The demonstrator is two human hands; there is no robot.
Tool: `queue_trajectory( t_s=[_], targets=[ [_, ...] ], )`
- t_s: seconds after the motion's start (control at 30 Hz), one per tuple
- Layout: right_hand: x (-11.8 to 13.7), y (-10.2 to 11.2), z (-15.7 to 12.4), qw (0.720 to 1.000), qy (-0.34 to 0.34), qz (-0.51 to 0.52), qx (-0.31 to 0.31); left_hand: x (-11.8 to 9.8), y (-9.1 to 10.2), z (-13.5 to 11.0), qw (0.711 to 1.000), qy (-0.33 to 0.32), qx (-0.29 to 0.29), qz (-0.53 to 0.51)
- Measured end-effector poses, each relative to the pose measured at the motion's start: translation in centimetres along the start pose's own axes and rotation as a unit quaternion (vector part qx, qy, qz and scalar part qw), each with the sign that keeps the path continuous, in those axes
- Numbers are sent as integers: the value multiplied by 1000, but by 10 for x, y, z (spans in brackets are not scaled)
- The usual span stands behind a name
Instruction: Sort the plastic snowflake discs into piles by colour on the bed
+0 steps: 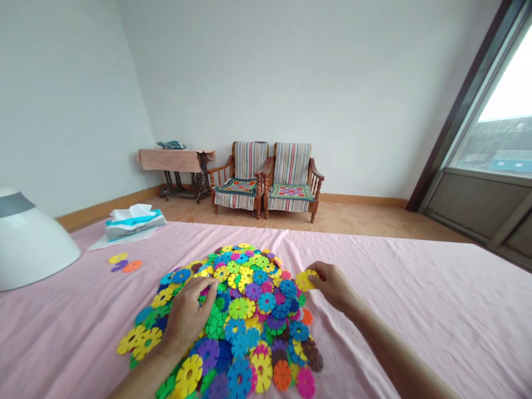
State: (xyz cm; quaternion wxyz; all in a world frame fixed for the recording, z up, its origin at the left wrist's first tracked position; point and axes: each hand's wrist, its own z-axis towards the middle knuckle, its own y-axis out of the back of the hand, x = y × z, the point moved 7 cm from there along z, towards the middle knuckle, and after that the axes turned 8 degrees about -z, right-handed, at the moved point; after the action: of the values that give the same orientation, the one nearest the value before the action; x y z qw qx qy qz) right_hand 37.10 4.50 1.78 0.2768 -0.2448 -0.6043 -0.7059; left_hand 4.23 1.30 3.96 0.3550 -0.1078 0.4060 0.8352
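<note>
A big heap of coloured plastic snowflake discs (245, 310) lies on the pink cloth in front of me. My left hand (189, 316) rests flat on the heap's left side, fingers stretched over green and blue discs. My right hand (332, 285) is at the heap's right edge, its fingers pinched on a yellow disc (305, 280). Three loose discs (123, 264), yellow, purple and orange, lie apart to the left.
The pink-covered table (415, 299) stretches to the right. A tissue box (133, 223) stands at the far left, a white domed object (29, 244) at the left edge. Two striped wooden armchairs (266, 183) and a small table (177, 160) stand against the far wall.
</note>
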Motion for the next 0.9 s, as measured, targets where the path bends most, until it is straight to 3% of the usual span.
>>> queue_trajectory(
  t_s=[0.3,0.53,0.73,0.83,0.9],
  targets=[
    [-111,61,0,988,-137,3,-70,2,1,1,1000,-5,-3,7],
    [-183,120,3,935,-309,-66,-162,3,1,2,1000,-8,-2,17],
    [-205,143,-6,902,-368,-114,-196,0,3,4,1000,-9,-6,25],
    [-195,146,-10,900,-354,-141,-214,-1,3,4,1000,-10,-4,26],
    [-176,136,-8,920,-302,-149,-202,-1,2,4,1000,-10,-3,25]
  ],
)
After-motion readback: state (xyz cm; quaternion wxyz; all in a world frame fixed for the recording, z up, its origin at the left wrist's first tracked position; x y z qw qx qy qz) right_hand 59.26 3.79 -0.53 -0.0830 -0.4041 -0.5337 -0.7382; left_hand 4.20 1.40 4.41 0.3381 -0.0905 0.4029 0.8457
